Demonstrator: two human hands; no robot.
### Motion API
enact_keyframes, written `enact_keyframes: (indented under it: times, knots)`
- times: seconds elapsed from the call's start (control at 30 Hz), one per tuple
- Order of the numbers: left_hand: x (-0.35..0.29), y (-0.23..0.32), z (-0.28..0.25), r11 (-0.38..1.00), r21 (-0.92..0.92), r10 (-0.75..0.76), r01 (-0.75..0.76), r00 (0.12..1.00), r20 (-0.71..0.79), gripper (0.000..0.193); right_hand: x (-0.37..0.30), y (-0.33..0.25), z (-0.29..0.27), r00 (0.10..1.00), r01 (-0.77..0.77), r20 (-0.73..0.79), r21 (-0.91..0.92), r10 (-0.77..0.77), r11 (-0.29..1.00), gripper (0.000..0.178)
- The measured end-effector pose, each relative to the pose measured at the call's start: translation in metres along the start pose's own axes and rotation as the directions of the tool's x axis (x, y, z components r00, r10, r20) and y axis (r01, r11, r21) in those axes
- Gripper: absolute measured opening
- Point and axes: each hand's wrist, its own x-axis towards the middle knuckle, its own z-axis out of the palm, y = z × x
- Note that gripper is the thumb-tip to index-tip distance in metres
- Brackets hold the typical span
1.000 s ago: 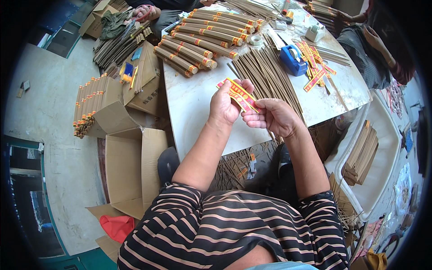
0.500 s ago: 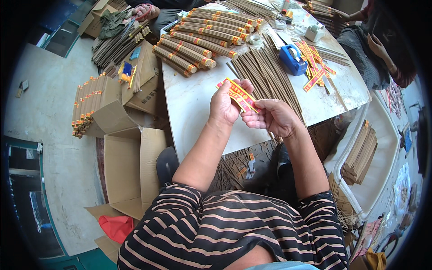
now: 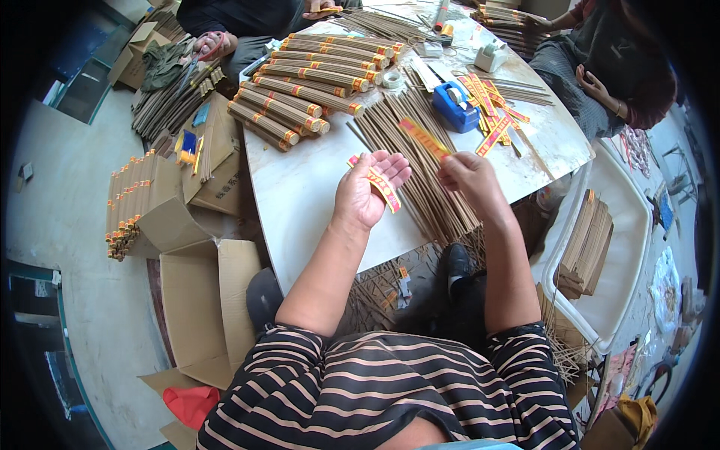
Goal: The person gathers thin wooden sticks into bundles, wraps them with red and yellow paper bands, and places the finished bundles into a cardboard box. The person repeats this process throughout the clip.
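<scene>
My left hand is turned palm up over the near part of the table, its thumb pressing a red-and-yellow paper label against the palm. To its right, my right hand pinches one end of another paper label, which points up and away to the left. Beneath that label lie loose brown incense sticks, spread in a long row. Farther back stand stacked incense bundles, each wrapped with a red-and-yellow band. More loose labels are heaped beside a blue tape dispenser.
An open cardboard box stands left of the table. At the right, a white plastic tub holds brown sticks. Two other people sit across the table; one person's hand shows at the far right. Scraps litter the floor.
My hands have drawn apart. The right hand has pulled one label away to the right and raised it, while the left keeps the other. The whole view has shifted slightly.
</scene>
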Motion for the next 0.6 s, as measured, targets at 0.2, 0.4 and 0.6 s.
enact_keyframes:
  times: [0.2, 0.4, 0.6]
  knots:
    - [-0.001, -0.008, 0.005, 0.998, 0.028, -0.06, 0.058, 0.994, 0.091, 0.032, 0.02, 0.02, -0.07, 0.926, -0.118, -0.365, -0.515, -0.093, 0.849, 0.03]
    - [-0.005, -0.012, 0.017, 0.994, 0.102, -0.057, 0.035, 0.971, 0.23, 0.039, -0.003, -0.008, -0.056, 0.82, -0.328, -0.497, -0.814, -0.284, 0.479, 0.033]
    - [-0.016, -0.01, 0.025, 0.944, 0.298, 0.071, -0.145, 0.967, 0.247, 0.049, -0.005, -0.017, -0.023, 0.845, 0.276, -0.301, -0.462, -0.442, 0.843, 0.028]
